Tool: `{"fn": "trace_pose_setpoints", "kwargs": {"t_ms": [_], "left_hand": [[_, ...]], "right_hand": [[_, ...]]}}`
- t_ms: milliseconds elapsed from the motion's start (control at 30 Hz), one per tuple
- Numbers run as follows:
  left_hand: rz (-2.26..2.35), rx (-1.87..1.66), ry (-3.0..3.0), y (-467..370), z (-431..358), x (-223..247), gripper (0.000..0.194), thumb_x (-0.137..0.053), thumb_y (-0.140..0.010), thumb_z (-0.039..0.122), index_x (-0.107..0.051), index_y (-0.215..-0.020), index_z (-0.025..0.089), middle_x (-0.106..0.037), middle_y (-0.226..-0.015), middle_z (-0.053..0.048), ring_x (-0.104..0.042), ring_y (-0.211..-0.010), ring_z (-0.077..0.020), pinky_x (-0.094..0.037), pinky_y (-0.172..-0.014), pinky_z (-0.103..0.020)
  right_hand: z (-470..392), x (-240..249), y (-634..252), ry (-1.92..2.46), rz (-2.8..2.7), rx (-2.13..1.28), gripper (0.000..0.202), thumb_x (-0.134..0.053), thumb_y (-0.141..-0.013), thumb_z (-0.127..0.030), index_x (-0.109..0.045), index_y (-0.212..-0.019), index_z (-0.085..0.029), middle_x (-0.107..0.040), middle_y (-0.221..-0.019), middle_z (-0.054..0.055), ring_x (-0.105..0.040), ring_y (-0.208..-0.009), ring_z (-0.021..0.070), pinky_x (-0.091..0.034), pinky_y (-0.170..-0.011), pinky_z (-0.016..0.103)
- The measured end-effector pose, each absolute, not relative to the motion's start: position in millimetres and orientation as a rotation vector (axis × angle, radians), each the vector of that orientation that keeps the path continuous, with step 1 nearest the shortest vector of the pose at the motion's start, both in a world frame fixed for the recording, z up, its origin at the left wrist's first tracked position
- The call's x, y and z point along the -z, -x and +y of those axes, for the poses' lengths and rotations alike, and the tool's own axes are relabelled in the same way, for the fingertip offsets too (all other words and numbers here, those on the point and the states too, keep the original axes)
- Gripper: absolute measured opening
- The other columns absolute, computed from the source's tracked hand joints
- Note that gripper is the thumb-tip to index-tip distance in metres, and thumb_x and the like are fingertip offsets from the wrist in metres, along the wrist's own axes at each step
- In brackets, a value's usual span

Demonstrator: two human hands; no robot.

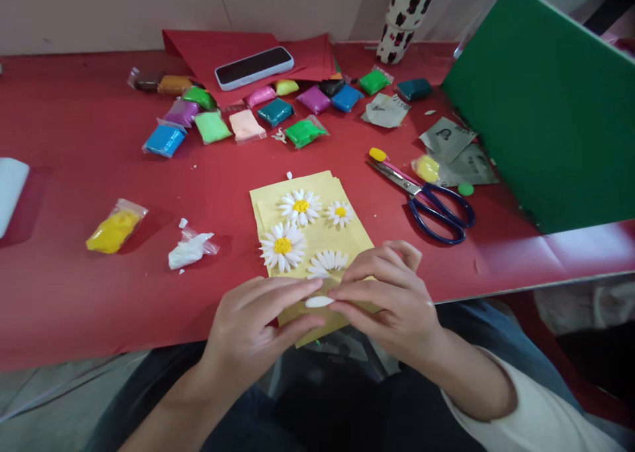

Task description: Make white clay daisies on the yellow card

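Observation:
A small white clay petal (318, 302) is pinched at its right end between the thumb and forefinger of my right hand (387, 293). My left hand (262, 316) is beside its left end, thumb and fingers apart, with nothing between them. Both hands are over the lower part of a yellow paper sheet (347, 230). On the sheet are three white daisies with yellow centres (300, 206), and a partial ring of white petals (328, 261) just beyond my fingertips.
Scissors (436, 207) lie right of the paper. Yellow clay (114, 230) and white clay (190, 250) lie left. Several coloured clay packets (212, 127), a phone (254, 67) and a patterned bottle (407, 15) are at the back. A green board (550, 114) stands right.

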State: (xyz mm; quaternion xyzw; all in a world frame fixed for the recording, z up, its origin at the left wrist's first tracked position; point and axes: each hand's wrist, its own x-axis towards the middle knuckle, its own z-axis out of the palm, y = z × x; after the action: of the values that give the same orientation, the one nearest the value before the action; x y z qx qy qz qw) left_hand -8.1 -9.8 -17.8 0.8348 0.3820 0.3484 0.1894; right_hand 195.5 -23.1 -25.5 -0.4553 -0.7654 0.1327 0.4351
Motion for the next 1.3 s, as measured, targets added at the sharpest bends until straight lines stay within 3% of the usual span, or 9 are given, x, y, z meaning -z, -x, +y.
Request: {"fn": "trace_pose_setpoints", "kwargs": {"t_ms": [167,333,500,733,900,1133,1300], "left_hand": [[1.040,-1.015,-2.308,5.4,-10.4,18.7,0.009,-0.066,-0.087,0.029,-0.067,-0.092,0.022,-0.076,-0.081,0.002,-0.070,-0.068,-0.0092,-0.055,-0.066,-0.019],[1.027,-1.018,-2.310,5.2,-10.5,18.9,0.018,-0.068,-0.085,0.032,-0.067,-0.099,0.021,-0.077,-0.086,0.000,-0.071,-0.073,-0.0107,-0.056,-0.069,-0.020],[1.049,-1.016,-2.277,4.9,-11.3,19.5,0.009,-0.065,-0.087,0.030,-0.068,-0.092,0.022,-0.076,-0.080,0.002,-0.071,-0.068,-0.0106,-0.056,-0.066,-0.020],[1.054,-0.998,-2.290,4.9,-11.0,19.9,0.012,-0.066,-0.087,0.031,-0.068,-0.094,0.022,-0.077,-0.083,0.001,-0.072,-0.071,-0.0103,-0.057,-0.068,-0.019],[1.102,-0.991,-2.290,6.3,-9.4,21.1,0.030,-0.070,-0.082,0.038,-0.067,-0.106,0.020,-0.077,-0.094,-0.003,-0.073,-0.081,-0.0133,-0.058,-0.076,-0.021],[0.981,-1.053,-2.275,4.3,-8.1,24.2,0.012,-0.071,-0.083,0.024,-0.068,-0.094,0.020,-0.076,-0.084,0.001,-0.071,-0.074,-0.0090,-0.056,-0.072,-0.017],[0.992,-1.057,-2.251,3.5,-8.9,23.2,0.011,-0.071,-0.082,0.022,-0.068,-0.092,0.021,-0.075,-0.082,0.002,-0.070,-0.072,-0.0097,-0.056,-0.068,-0.019]], "right_hand": [[-22.9,25.5,-195.0,1.127,-1.909,-0.359,0.003,-0.073,-0.082,-0.027,-0.072,-0.084,-0.027,-0.069,-0.076,-0.003,-0.063,-0.075,0.0130,-0.032,-0.086,0.040],[-22.2,25.1,-194.9,1.125,-1.907,-0.365,0.005,-0.072,-0.083,-0.025,-0.072,-0.078,-0.026,-0.069,-0.075,-0.003,-0.062,-0.073,0.0127,-0.032,-0.083,0.040],[-22.7,24.7,-194.4,1.118,-1.917,-0.374,0.002,-0.073,-0.081,-0.026,-0.072,-0.081,-0.026,-0.069,-0.075,-0.003,-0.063,-0.074,0.0130,-0.032,-0.085,0.040],[-23.0,26.0,-195.0,1.132,-1.910,-0.363,0.004,-0.072,-0.083,-0.026,-0.071,-0.079,-0.027,-0.069,-0.076,-0.004,-0.063,-0.075,0.0124,-0.032,-0.086,0.040],[-22.4,25.7,-195.9,1.150,-1.902,-0.359,0.003,-0.071,-0.083,-0.027,-0.072,-0.080,-0.029,-0.069,-0.076,-0.004,-0.063,-0.076,0.0129,-0.031,-0.088,0.040],[-22.3,27.8,-195.4,1.140,-1.920,-0.335,0.012,-0.070,-0.085,-0.030,-0.072,-0.073,-0.027,-0.068,-0.075,-0.004,-0.062,-0.074,0.0124,-0.031,-0.087,0.040],[-22.4,27.1,-195.1,1.153,-1.914,-0.321,0.009,-0.069,-0.085,-0.032,-0.073,-0.077,-0.029,-0.067,-0.075,-0.005,-0.062,-0.074,0.0121,-0.031,-0.087,0.039]]}}
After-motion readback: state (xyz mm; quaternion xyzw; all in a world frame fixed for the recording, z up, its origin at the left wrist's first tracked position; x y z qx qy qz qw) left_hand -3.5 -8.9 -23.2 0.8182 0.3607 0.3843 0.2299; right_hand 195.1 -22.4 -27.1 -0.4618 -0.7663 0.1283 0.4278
